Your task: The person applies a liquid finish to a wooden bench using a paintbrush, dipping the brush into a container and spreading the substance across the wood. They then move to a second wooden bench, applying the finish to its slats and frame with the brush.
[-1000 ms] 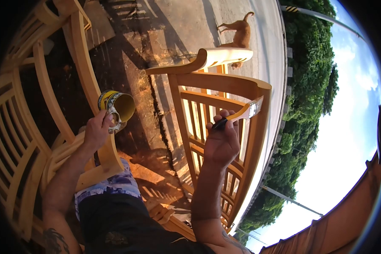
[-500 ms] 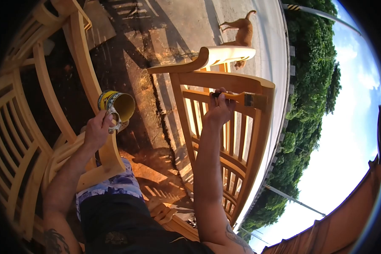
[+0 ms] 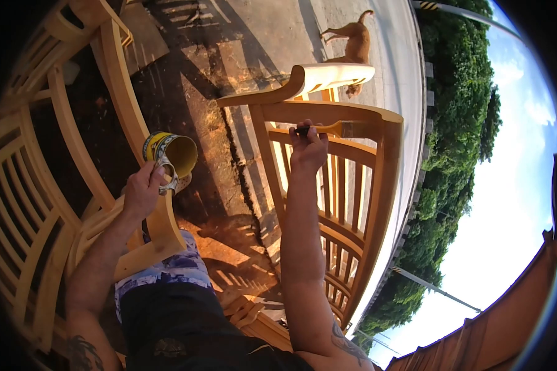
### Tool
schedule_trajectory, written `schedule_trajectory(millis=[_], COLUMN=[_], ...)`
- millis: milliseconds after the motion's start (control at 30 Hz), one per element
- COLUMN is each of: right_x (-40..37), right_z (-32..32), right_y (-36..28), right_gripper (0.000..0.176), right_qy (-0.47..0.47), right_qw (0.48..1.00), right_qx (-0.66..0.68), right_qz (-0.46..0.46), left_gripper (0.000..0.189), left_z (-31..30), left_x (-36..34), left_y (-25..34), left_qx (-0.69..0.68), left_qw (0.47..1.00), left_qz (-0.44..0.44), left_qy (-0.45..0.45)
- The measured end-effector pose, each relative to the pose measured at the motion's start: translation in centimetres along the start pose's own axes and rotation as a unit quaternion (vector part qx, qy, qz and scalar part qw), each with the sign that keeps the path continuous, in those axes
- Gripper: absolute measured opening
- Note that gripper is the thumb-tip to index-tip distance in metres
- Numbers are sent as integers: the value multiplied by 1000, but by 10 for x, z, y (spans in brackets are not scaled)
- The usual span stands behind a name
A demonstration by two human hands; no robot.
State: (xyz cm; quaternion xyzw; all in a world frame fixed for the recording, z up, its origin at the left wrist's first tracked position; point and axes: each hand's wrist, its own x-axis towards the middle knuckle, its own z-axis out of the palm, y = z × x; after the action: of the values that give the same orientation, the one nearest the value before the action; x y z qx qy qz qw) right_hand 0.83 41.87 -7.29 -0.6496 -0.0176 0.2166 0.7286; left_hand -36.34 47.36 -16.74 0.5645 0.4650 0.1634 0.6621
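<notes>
The view is lying on its side, with sky and trees running along the right. The left hand [image 3: 143,188] is closing its fingers around a pale, smeared, ring-like part at the near side of a yellow-labelled can [image 3: 159,147]; the can's mouth is facing right, and its inner wall is showing yellow-brown. The slatted wooden furniture [image 3: 71,136] is standing at the left, one curved member passing just beside the can.

The right hand [image 3: 309,151] is holding a paintbrush [image 3: 331,129] in a narrow grip, thumb and fingers pinching the dark end of its handle. The brush is pointing right, its bristle end lying at the broad upper rail of the slatted wooden bench [image 3: 387,179], near the far corner; whether the bristles are pressing on the wood cannot be told.

A pale, curved wooden piece [image 3: 328,77] is extending beyond that rail. Farther off, a brown dog [image 3: 358,46] is standing on the pavement [image 3: 390,49], partly hidden by the pale piece. The person is wearing a dark shirt [image 3: 179,321] and patterned shorts [image 3: 167,272]. A striped pole [image 3: 436,287] is crossing in front of the trees [image 3: 455,111], and a rust-brown roof edge [image 3: 489,321] is filling the near right.
</notes>
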Motion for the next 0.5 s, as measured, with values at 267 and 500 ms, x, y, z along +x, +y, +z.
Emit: schedule_trajectory(millis=[267,500], right_x=[-31,-28], right_z=[-12,20], right_y=[-10,-103], right_gripper=[22,20], right_qy=[-43,-87], right_qw=[987,991], right_qx=[46,98], right_qz=[146,9], left_gripper=[26,26], left_z=[-1,-4], left_x=[-5,-7], left_y=[6,9], left_qx=[-26,-20], left_qw=[1000,1000], left_qz=[-3,-3], left_qy=[2,-11])
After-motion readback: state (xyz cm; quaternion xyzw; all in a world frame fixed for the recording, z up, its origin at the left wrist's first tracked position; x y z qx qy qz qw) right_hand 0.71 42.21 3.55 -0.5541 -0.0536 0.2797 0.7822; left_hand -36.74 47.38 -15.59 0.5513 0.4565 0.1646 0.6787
